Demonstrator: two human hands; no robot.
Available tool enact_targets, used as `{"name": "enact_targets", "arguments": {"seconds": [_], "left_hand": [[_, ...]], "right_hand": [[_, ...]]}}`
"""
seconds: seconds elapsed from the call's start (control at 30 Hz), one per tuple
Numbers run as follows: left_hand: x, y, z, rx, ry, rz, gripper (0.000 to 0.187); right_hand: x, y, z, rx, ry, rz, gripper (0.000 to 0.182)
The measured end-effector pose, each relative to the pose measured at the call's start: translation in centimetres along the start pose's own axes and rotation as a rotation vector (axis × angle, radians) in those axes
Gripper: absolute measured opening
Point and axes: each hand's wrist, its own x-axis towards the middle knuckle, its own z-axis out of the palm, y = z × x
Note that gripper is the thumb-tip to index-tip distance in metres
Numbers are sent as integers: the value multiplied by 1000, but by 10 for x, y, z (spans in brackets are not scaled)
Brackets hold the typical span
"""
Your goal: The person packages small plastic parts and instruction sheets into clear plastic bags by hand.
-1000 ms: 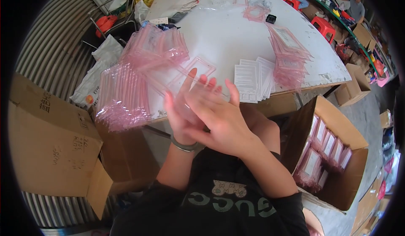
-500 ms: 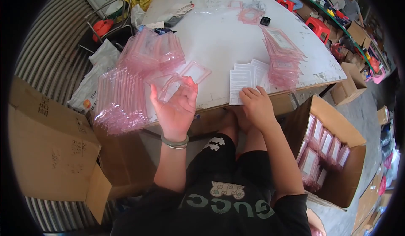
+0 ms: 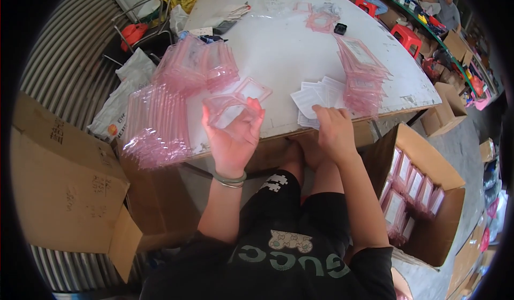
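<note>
My left hand, palm up with curled fingers, holds a clear plastic sleeve with pink edges, its mouth bowed apart. My right hand pinches the near corner of a white printed slip, which bends up off the fanned slips on the table. Another pink-edged sleeve lies flat just beyond my left hand. Large piles of pink-edged sleeves are at the left. To the right of the slips stands a stack of sleeves with slips inside.
The white table has a worn front edge. A cardboard box at the lower right contains filled sleeves. Another large carton stands at the left. A small black object sits near the back. Two people work at a far bench.
My right hand has lifted a slip's near end off the fanned stack. My left hand has shifted slightly right, and the sleeve in it now gapes wider. The view has moved slightly.
</note>
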Motion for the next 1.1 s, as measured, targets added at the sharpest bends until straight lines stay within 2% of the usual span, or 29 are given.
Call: {"name": "enact_targets", "arguments": {"seconds": [0.13,0.23,0.3,0.33,0.37,0.47,0.5,0.6,0.8,0.97,1.07,1.1], "left_hand": [[0,2,-12,-29,-24,-44,87],[5,3,-16,6,-34,-30,86],[1,5,-16,40,-27,6,85],[3,3,-16,60,-32,27,85],[5,1,-14,76,-44,41,84],[3,-6,-9,122,-4,2,82],[2,-9,-6,201,-7,34,89],[-2,-14,-1,317,9,87,92],[-6,-22,6,309,37,71,92],[-5,-31,1,284,-46,36,91],[-8,-41,2,287,-96,14,93],[-8,-41,3,279,-121,8,93]], "right_hand": [[3,5,-7,-93,34,9,16],[15,-11,-45,-30,434,-34,26],[20,-44,-84,333,561,149,25],[22,-54,-106,496,505,107,23],[26,-59,-116,520,514,-45,22],[37,-65,-126,355,409,-310,24],[38,-67,-132,286,309,-366,29],[35,-76,-131,141,320,-435,31],[31,-90,-140,14,281,-460,29],[37,-104,-132,50,209,-392,30],[43,-102,-112,220,14,-379,29],[40,-103,-107,338,-13,-293,27]]}}
